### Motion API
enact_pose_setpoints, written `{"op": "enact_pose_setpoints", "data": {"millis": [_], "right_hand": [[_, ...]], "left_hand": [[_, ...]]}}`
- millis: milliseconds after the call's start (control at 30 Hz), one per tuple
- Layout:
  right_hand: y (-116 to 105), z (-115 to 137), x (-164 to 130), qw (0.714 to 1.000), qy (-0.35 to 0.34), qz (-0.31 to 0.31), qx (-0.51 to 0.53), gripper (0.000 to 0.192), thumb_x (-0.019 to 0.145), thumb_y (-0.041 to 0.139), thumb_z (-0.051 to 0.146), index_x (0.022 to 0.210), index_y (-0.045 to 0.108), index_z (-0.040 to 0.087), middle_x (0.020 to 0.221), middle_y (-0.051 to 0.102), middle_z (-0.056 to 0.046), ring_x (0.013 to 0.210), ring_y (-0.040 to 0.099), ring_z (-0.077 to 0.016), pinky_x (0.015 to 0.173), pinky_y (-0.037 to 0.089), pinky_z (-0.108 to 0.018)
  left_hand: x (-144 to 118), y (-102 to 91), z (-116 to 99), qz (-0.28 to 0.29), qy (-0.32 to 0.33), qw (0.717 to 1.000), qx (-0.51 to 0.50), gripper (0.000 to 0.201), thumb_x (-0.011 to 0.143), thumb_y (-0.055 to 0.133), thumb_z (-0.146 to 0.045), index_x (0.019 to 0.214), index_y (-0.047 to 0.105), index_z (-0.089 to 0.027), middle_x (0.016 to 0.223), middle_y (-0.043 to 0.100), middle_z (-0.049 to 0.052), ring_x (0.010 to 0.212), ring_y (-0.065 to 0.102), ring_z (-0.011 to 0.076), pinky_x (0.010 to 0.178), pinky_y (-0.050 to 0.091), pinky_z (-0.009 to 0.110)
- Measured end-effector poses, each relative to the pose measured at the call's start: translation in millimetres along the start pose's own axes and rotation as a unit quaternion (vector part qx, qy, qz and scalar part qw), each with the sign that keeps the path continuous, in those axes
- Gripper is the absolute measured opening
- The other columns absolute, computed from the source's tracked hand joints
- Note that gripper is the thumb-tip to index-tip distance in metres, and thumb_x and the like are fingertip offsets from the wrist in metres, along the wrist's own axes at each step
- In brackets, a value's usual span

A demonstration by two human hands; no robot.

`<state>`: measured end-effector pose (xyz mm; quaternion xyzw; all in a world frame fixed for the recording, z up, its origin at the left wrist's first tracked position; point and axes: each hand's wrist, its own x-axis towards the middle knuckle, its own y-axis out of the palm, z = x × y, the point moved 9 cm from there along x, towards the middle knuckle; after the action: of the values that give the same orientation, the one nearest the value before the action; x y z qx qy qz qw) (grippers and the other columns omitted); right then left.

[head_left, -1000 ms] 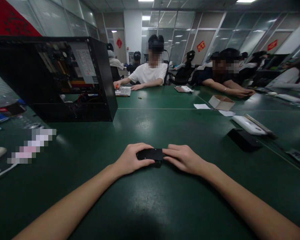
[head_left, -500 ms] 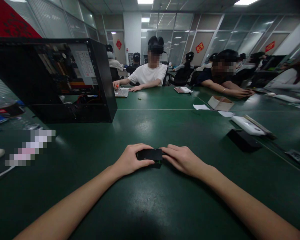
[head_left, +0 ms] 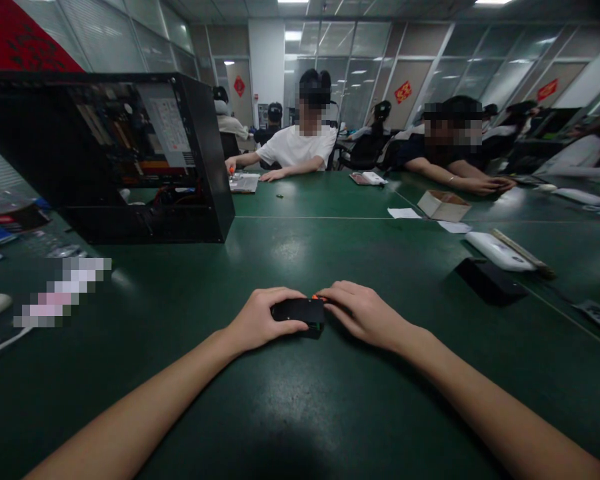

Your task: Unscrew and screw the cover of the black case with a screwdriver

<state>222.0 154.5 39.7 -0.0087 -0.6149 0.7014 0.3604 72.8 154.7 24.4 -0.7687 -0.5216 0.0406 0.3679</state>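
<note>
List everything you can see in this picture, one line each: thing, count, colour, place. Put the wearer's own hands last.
table: one, green, fills foreground
black module: one, on table, between both hands
orange bit: one, at module's far right corner
PC case: one, black, open, far left
bottle: one, clear, left edge
box: one, tan, far right
white device: one, right
black slab: one, right
people: several, seated opposite
left hand: grip on module's left end
right hand: grip on module's right end
</note>
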Motion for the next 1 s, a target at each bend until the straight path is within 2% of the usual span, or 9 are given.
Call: {"op": "enact_pose_setpoints", "data": {"millis": [133, 233, 300, 467, 567, 733, 1000], "right_hand": [[-4.8, 5.7, 0.1, 0.998, -0.031, 0.011, -0.045, 0.029, 0.103, 0.042, 0.023, 0.124, 0.061, 0.015, 0.098, 0.068, -0.011, 0.088, 0.063, -0.0194, 0.076, 0.055, -0.033], [-8.1, 9.7, -0.7, 0.994, -0.044, -0.004, -0.098, 0.032, 0.103, 0.04, 0.021, 0.127, 0.061, 0.014, 0.1, 0.068, -0.012, 0.087, 0.062, -0.0202, 0.075, 0.054, -0.034], [-6.6, 9.0, -2.6, 0.994, -0.039, -0.014, -0.106, 0.033, 0.103, 0.04, 0.02, 0.127, 0.061, 0.013, 0.1, 0.068, -0.013, 0.086, 0.061, -0.0204, 0.074, 0.054, -0.034], [1.8, 3.4, -7.8, 0.995, -0.016, -0.025, -0.098, 0.033, 0.103, 0.042, 0.023, 0.129, 0.06, 0.012, 0.102, 0.069, -0.013, 0.087, 0.065, -0.0203, 0.074, 0.056, -0.034], [1.8, 2.3, -7.7, 0.998, -0.011, -0.027, -0.056, 0.033, 0.104, 0.043, 0.023, 0.129, 0.06, 0.012, 0.104, 0.069, -0.013, 0.088, 0.066, -0.02, 0.077, 0.056, -0.033], [0.8, -8.1, -5.3, 0.995, 0.027, -0.002, 0.091, 0.03, 0.103, 0.045, 0.024, 0.125, 0.063, 0.015, 0.104, 0.07, -0.01, 0.09, 0.066, -0.0163, 0.081, 0.055, -0.03], [10.5, -20.8, -2.8, 0.979, 0.1, 0.035, 0.172, 0.029, 0.102, 0.049, 0.031, 0.119, 0.069, 0.018, 0.101, 0.072, -0.006, 0.086, 0.065, -0.0151, 0.078, 0.05, -0.027]], "left_hand": [[-0.7, 1.7, -1.2, 0.002, 0.005, 1.0, -0.005, 0.046, 0.078, 0.083, -0.039, 0.118, 0.07, -0.019, 0.116, 0.075, 0.01, 0.107, 0.07, 0.0268, 0.096, 0.052, 0.037], [0.0, -1.7, 2.7, -0.009, -0.016, 1.0, -0.019, 0.06, 0.074, 0.086, -0.037, 0.127, 0.064, -0.019, 0.118, 0.074, 0.01, 0.109, 0.069, 0.0275, 0.099, 0.05, 0.038], [0.9, -5.2, 7.8, -0.007, -0.038, 0.999, -0.013, 0.064, 0.07, 0.088, -0.038, 0.125, 0.063, -0.019, 0.116, 0.074, 0.009, 0.107, 0.069, 0.0278, 0.096, 0.051, 0.038], [1.4, -9.7, 22.7, 0.043, -0.091, 0.995, 0.001, 0.044, 0.074, 0.084, -0.042, 0.108, 0.072, -0.017, 0.099, 0.075, 0.004, 0.09, 0.069, 0.0243, 0.08, 0.051, 0.032], [0.9, -11.1, 25.7, 0.045, -0.1, 0.994, -0.019, 0.043, 0.073, 0.085, -0.04, 0.107, 0.073, -0.016, 0.097, 0.075, 0.004, 0.089, 0.068, 0.0236, 0.078, 0.049, 0.031], [0.5, -8.8, 23.2, 0.03, -0.095, 0.994, -0.034, 0.043, 0.072, 0.086, -0.039, 0.107, 0.075, -0.016, 0.1, 0.076, 0.005, 0.093, 0.069, 0.0243, 0.081, 0.049, 0.032], [0.3, -10.3, 21.1, 0.02, -0.087, 0.996, -0.02, 0.045, 0.071, 0.087, -0.039, 0.107, 0.075, -0.017, 0.098, 0.076, 0.004, 0.089, 0.069, 0.0228, 0.079, 0.048, 0.03]]}}
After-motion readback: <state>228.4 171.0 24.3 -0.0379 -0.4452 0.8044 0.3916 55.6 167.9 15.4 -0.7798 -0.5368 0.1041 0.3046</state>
